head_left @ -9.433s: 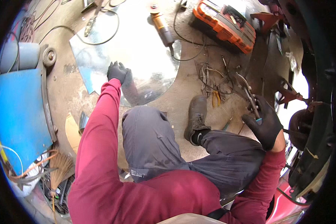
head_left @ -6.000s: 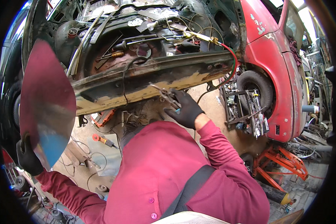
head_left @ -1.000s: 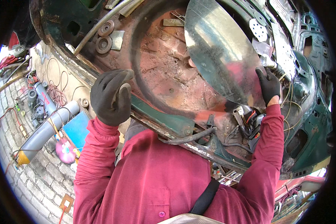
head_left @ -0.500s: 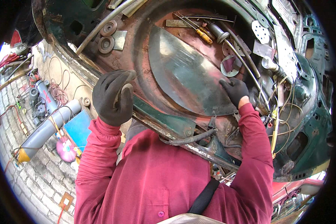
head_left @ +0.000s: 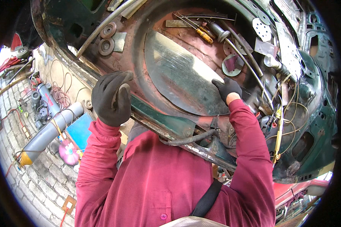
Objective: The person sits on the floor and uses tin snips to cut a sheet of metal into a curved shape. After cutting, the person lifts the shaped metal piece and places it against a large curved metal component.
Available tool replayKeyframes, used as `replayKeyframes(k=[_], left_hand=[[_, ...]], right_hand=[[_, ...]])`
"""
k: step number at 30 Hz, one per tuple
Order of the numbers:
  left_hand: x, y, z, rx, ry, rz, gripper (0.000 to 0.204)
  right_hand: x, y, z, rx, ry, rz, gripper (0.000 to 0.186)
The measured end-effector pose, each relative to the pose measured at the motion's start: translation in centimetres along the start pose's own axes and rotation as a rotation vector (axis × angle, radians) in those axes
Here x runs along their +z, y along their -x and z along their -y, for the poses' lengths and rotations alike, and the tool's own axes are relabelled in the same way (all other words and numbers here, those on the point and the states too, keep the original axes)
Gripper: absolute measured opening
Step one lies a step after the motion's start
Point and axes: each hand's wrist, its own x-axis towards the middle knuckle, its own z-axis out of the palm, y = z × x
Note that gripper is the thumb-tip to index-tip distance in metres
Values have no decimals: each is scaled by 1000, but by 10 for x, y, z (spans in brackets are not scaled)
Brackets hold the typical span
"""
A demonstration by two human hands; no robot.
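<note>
A half-round sheet of bare metal (head_left: 178, 72) lies tilted in the round, rust-red well (head_left: 140, 53) of a green car body. My right hand (head_left: 229, 90), in a dark glove, grips the sheet's straight edge near its right corner. The thumb rests on top, and the other fingers are partly hidden. My left hand (head_left: 111, 98), gloved too, is raised over the near rim of the car body, left of the sheet. Its fingers curl loosely with a gap to the thumb, and nothing shows between them.
Beyond the sheet lie a yellow-handled screwdriver (head_left: 204, 36), metal strips and rods. Two round discs (head_left: 106, 46) sit at the left, perforated discs (head_left: 261, 29) at the right. A ridged hose (head_left: 195, 140) crosses the near rim. On the paving stand a grey cylinder (head_left: 51, 132) and cables.
The metal sheet has shifted left and slightly toward me, with my right hand moving along on its edge. My left hand keeps nearly the same pose.
</note>
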Motion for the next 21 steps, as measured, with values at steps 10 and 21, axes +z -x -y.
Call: replayKeyframes(k=[10,21], left_hand=[[0,2,0,-12,9,-14,20],[2,-1,0,-14,14,-30,17]], right_hand=[[3,-3,-1,-8,6,4,74],[1,-4,-1,4,1,33,76]])
